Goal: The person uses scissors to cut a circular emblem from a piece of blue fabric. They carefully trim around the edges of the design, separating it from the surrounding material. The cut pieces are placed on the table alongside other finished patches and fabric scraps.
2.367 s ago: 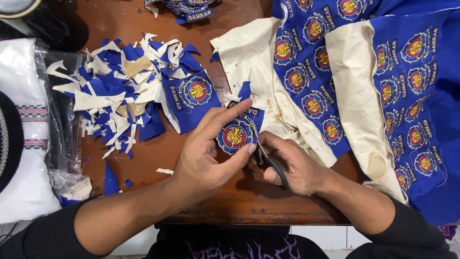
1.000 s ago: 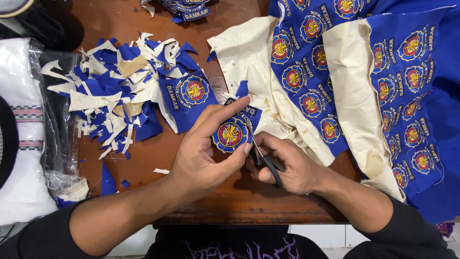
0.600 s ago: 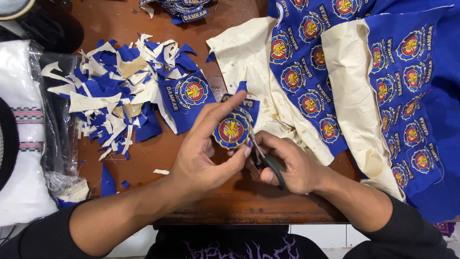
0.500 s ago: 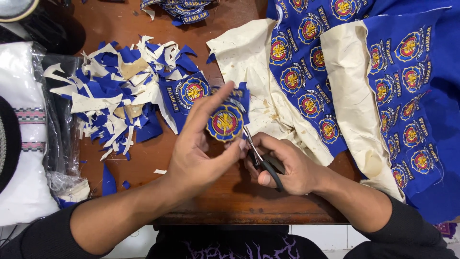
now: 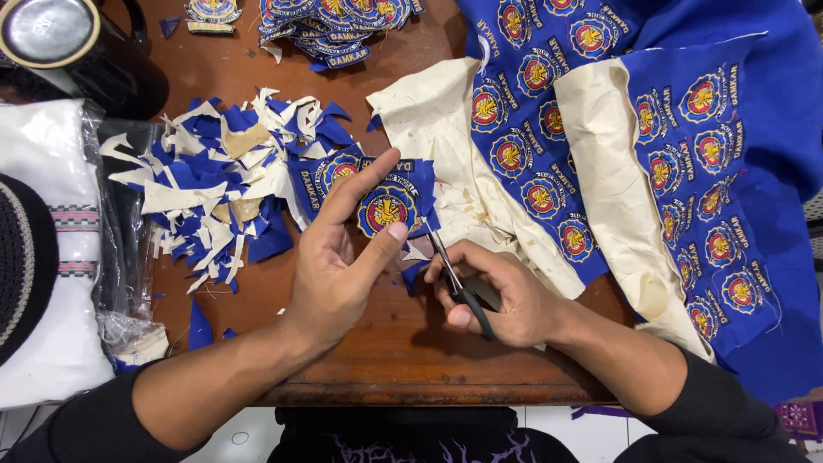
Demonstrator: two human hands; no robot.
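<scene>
Scrap pile (image 5: 227, 193) blocks left (front edge bare).

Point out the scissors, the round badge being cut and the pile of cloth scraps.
scissors (image 5: 453, 276), head view, on the blades just above the right hand.
round badge (image 5: 387, 208), head view, on its gold and red centre.
pile of cloth scraps (image 5: 219, 184), head view, on the middle of the heap.
</scene>
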